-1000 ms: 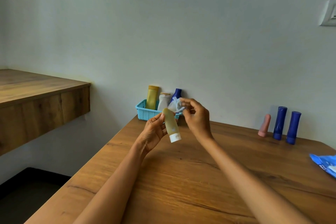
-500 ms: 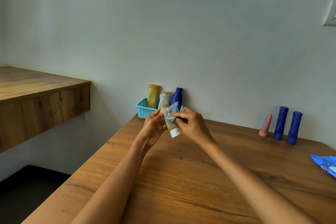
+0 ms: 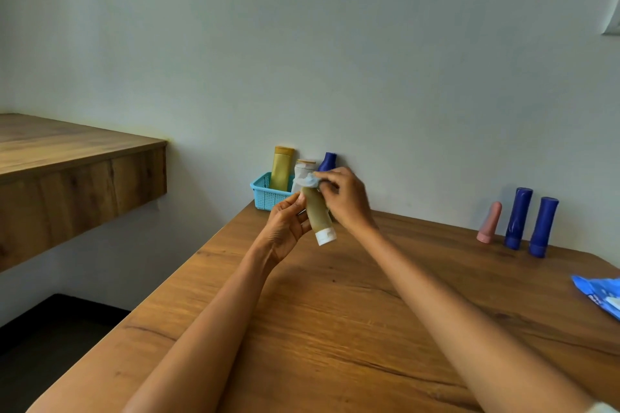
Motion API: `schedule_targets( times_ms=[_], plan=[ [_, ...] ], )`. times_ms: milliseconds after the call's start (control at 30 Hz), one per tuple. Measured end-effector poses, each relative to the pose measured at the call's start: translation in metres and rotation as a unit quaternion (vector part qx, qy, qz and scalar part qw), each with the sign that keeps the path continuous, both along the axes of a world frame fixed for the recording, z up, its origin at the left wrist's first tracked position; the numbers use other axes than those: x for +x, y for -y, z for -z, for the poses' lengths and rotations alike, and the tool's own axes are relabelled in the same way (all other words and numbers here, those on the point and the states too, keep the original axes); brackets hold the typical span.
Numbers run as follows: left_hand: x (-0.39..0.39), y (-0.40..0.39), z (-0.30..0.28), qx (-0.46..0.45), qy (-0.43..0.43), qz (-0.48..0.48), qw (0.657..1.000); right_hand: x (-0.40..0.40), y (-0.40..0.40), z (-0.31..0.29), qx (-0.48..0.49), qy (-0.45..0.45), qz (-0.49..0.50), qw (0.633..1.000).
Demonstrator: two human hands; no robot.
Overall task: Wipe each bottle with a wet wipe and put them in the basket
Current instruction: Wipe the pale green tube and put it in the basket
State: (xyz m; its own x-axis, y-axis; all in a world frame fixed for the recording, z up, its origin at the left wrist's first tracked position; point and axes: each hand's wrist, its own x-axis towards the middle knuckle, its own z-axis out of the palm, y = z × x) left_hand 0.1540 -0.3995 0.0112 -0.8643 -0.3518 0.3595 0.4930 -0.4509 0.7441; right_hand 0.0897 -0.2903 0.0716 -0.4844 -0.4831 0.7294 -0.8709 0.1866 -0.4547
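Your left hand [image 3: 285,228] clamps the tube [image 3: 317,216] steady, cap down, so your right hand [image 3: 345,199], pinching the wipe [image 3: 307,180], can rub its top.

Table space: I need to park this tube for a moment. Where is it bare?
Bare wood lies between the blue basket and the pink bottle, and across the near table. Crowded: the two blue bottles by the wall, and the wipes pack.
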Motion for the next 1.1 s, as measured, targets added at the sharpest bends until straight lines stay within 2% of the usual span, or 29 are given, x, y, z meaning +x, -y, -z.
schedule_targets(
  times_ms=[100, 267, 367, 467, 567, 700, 800, 933, 1100],
  plan=[
    [0.001, 0.003, 0.001, 0.009, -0.011, -0.012, 1.000, 0.009, 0.006, 0.012, 0.061, -0.050, -0.013, 0.997],
    [0.002, 0.004, -0.001, 0.008, -0.021, -0.022, 1.000, 0.015, -0.016, 0.029, 0.026, -0.153, -0.018, 0.988],
    [0.001, 0.003, -0.001, 0.018, -0.023, -0.033, 0.999, 0.015, -0.034, 0.034, 0.051, -0.224, -0.037, 0.973],
    [0.001, 0.005, 0.000, 0.026, -0.019, -0.053, 0.998, 0.014, -0.046, 0.034, 0.081, -0.255, -0.066, 0.961],
    [0.004, 0.006, -0.001, 0.037, -0.012, -0.066, 0.997, 0.009, -0.051, 0.034, 0.079, -0.227, -0.077, 0.968],
    [0.003, 0.003, 0.001, 0.032, 0.000, -0.049, 0.998, -0.003, -0.043, 0.027, -0.057, -0.086, -0.027, 0.994],
    [0.000, 0.001, 0.000, 0.011, 0.007, -0.029, 1.000, -0.002, -0.025, 0.015, -0.068, -0.040, -0.039, 0.996],
    [-0.003, 0.000, -0.001, 0.002, -0.012, -0.018, 1.000, 0.008, -0.006, 0.019, 0.043, -0.033, -0.071, 0.996],
    [-0.003, 0.005, -0.001, 0.015, -0.021, -0.048, 0.999, 0.017, -0.021, 0.040, 0.009, -0.097, -0.051, 0.994]
  ],
)
